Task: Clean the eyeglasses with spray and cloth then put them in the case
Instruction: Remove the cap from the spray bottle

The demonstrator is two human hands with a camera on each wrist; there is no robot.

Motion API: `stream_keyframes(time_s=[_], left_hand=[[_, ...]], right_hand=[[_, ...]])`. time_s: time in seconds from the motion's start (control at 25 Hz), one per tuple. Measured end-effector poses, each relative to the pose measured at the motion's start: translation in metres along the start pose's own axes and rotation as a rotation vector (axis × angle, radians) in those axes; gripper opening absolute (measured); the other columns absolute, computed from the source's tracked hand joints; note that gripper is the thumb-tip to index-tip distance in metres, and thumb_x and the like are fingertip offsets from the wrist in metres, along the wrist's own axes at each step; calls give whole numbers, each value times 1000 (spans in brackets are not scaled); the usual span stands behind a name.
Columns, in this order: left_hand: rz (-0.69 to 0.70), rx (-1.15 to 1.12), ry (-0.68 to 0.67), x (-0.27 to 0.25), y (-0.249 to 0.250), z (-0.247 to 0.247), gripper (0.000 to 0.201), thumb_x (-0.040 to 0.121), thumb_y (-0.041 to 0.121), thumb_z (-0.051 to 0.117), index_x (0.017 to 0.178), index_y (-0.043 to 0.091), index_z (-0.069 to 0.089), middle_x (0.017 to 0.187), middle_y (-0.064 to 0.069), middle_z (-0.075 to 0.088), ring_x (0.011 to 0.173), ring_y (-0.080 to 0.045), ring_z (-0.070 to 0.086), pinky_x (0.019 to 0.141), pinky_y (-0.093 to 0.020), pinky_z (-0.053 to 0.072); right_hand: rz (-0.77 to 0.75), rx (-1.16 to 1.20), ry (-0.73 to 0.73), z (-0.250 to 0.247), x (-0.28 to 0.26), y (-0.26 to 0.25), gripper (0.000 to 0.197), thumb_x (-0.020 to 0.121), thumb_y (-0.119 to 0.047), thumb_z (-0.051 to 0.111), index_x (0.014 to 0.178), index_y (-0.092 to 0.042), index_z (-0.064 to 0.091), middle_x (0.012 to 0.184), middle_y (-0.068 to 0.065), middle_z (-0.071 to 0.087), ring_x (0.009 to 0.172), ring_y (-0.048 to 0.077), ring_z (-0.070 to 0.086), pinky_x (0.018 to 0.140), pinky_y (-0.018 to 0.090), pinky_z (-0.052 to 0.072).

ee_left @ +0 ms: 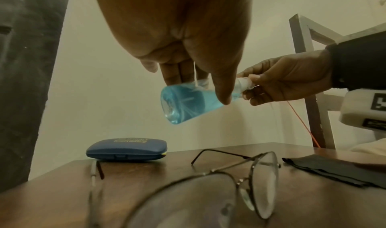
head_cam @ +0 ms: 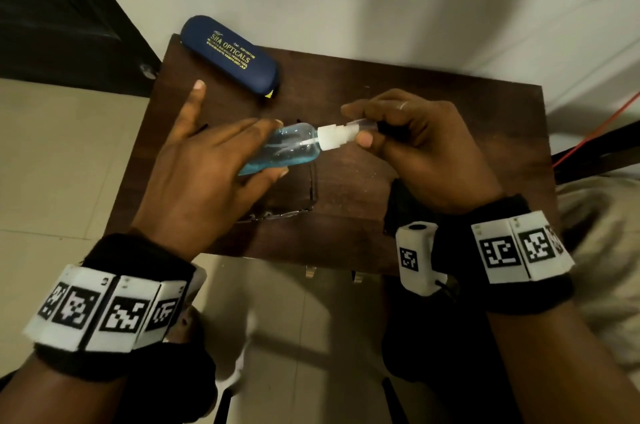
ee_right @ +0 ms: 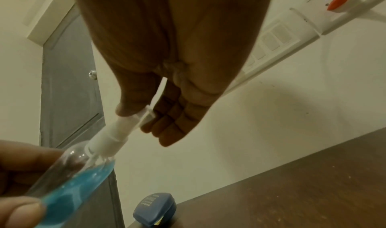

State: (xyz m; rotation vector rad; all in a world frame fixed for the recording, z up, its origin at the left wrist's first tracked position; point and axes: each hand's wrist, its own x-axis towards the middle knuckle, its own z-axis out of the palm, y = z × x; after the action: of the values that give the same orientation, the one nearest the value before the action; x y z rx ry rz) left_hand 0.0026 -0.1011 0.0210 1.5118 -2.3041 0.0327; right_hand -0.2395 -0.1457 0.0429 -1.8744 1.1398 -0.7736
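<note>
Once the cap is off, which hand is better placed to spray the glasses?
Probably the left hand: it already grips the spray bottle body directly above the eyeglasses. The right hand pinches only the clear cap.

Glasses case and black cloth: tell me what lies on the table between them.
In the left wrist view, the eyeglasses lie open on the table between the glasses case and black cloth.
</note>
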Motion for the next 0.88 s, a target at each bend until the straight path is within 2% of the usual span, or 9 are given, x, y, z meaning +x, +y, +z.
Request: stream_keyframes(time_s=[0.12, 0.28, 0.4, 0.48, 0.6, 0.68, 0.76, 0.84, 0.88], left_hand=[[-40, -37, -20, 8, 7, 8, 47, 83, 37, 60, 117, 5, 60, 107, -14, 71, 90, -25, 70, 111, -59, 25], [-182, -130, 36, 18, 13, 11, 48, 82, 41, 62, 117, 9, 61, 108, -9, 71, 96, -22, 67, 114, -51, 24], [-310, -299, 129, 28, 31, 11, 48, 77, 47, 64, 114, 16, 60, 102, 4, 65, 98, -22, 61, 100, -43, 41], [-391, -467, 180, 34, 44, 15, 47, 76, 44, 71, 114, 20, 58, 101, 12, 59, 94, -14, 61, 88, -33, 48], [-459, -657, 214, 43, 57, 26, 45, 75, 33, 78, 112, 20, 57, 97, 20, 60, 87, 6, 59, 79, -7, 44], [-491, -730, 194, 47, 63, 34, 44, 74, 31, 78, 112, 20, 58, 96, 21, 62, 88, 5, 61, 77, -8, 46], [-491, -748, 159, 47, 66, 43, 43, 73, 30, 79, 110, 20, 59, 95, 19, 64, 88, 4, 62, 76, -10, 48], [-480, -730, 115, 45, 67, 52, 41, 72, 29, 79, 108, 20, 61, 96, 17, 66, 87, 3, 63, 74, -11, 49], [-485, -719, 91, 44, 68, 55, 41, 72, 28, 79, 107, 20, 62, 97, 15, 67, 87, 2, 63, 73, -9, 48]], right_hand=[[39, -10, 23, -5, 0, 7, 31, 95, -12, 54, 125, -17, 59, 109, 2, 61, 103, 11, 59, 91, 30, 50], [108, 30, 183, -16, 0, 18, 19, 94, -15, 58, 112, -18, 64, 100, -9, 63, 93, 3, 60, 83, 27, 51], [153, 14, 301, -23, -1, 26, 17, 85, -14, 70, 101, -19, 66, 95, -7, 68, 89, 7, 65, 82, 32, 55], [193, -1, 343, -23, 0, 31, 15, 80, -13, 74, 93, -16, 68, 93, -5, 70, 86, 9, 66, 80, 33, 56], [256, -7, 385, -17, 1, 35, 15, 76, -10, 78, 86, -14, 68, 90, -4, 70, 84, 8, 66, 75, 24, 56], [293, -6, 381, -12, 1, 38, 22, 77, -5, 76, 95, -15, 67, 92, -3, 69, 85, 5, 65, 68, 11, 51], [327, -64, 352, -7, 2, 44, 32, 79, -3, 73, 107, -17, 64, 94, -5, 68, 86, 1, 64, 66, 4, 47], [368, -185, 306, -2, 3, 51, 34, 80, -6, 72, 110, -19, 63, 94, -7, 68, 86, 1, 64, 72, 9, 50], [394, -241, 275, 1, 3, 54, 32, 81, -7, 71, 110, -19, 64, 96, -7, 68, 87, 4, 64, 77, 16, 53]])
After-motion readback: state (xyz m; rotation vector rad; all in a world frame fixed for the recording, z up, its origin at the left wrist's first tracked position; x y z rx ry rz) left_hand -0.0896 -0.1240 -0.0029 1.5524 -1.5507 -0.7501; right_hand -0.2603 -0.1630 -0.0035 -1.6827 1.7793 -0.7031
